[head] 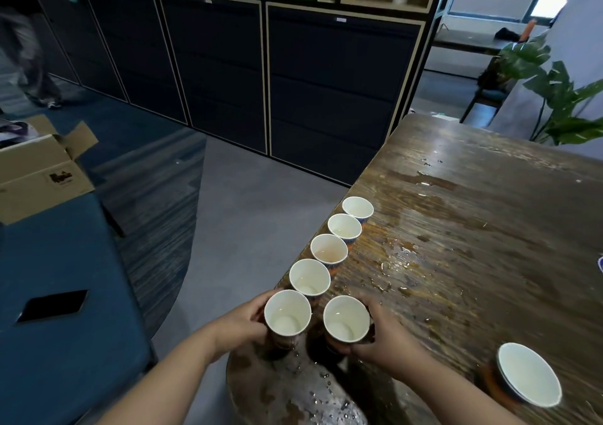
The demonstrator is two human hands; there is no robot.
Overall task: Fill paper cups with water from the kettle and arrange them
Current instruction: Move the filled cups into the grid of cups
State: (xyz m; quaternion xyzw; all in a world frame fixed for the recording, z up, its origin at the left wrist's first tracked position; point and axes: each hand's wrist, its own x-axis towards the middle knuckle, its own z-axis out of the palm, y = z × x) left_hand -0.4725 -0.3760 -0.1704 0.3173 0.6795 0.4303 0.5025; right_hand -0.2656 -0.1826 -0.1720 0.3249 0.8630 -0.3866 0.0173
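Note:
Several white paper cups with water stand in a row along the left edge of the wet wooden table [473,229], from the farthest cup [357,207] down to a near one [309,276]. My left hand [243,322] grips the cup at the row's near end [287,313]. My right hand [381,333] grips another cup [346,322] just to its right. One more cup [528,374] stands apart at the near right. No kettle is in view.
Water puddles [401,255] spread over the tabletop and near edge. A blue bench [65,343] at left carries a black phone [54,305] and an open cardboard box [42,167]. Dark cabinets [326,82] line the back; a plant [564,105] stands at right.

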